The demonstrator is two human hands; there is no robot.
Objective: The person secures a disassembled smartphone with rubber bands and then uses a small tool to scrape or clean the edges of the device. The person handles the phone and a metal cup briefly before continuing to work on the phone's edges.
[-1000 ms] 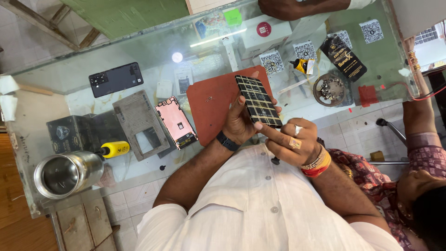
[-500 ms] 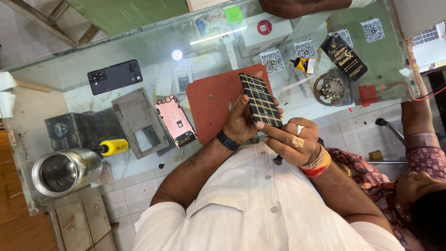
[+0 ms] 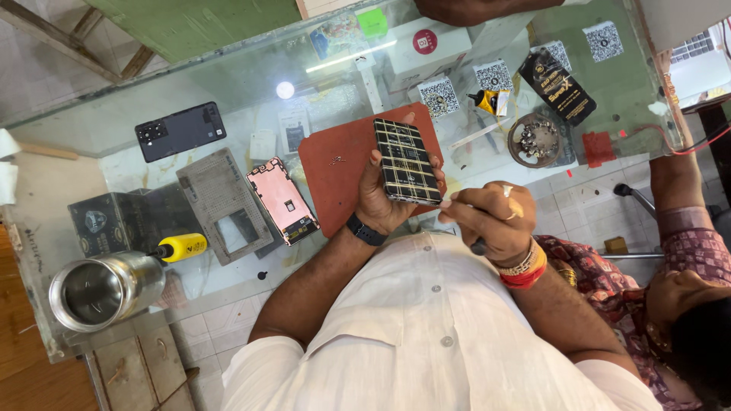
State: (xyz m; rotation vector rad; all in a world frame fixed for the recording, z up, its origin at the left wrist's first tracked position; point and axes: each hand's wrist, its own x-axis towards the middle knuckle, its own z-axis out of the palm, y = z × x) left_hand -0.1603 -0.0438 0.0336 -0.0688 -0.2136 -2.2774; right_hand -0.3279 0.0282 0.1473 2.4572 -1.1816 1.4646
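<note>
Black checked phone (image 3: 407, 161) sits gripped in left hand (image 3: 381, 199).

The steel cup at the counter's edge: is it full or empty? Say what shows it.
Empty, as far as shows: the steel cup lies tipped toward the camera, and its bare shiny inside and bottom show, with no liquid.

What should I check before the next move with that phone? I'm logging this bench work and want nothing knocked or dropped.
1. Left hand grips the phone with the plaid back firmly: ok, fingers wrap its edge.
2. Right hand at the phone's lower edge: ok; whether it touches, cannot tell.
3. Tool in the right hand: cannot tell, mostly hidden.
4. Red mat under the phone: ok.
5. Tiny screws resting on the mat: ok.
6. Pink opened phone apart from both hands: ok.
</note>
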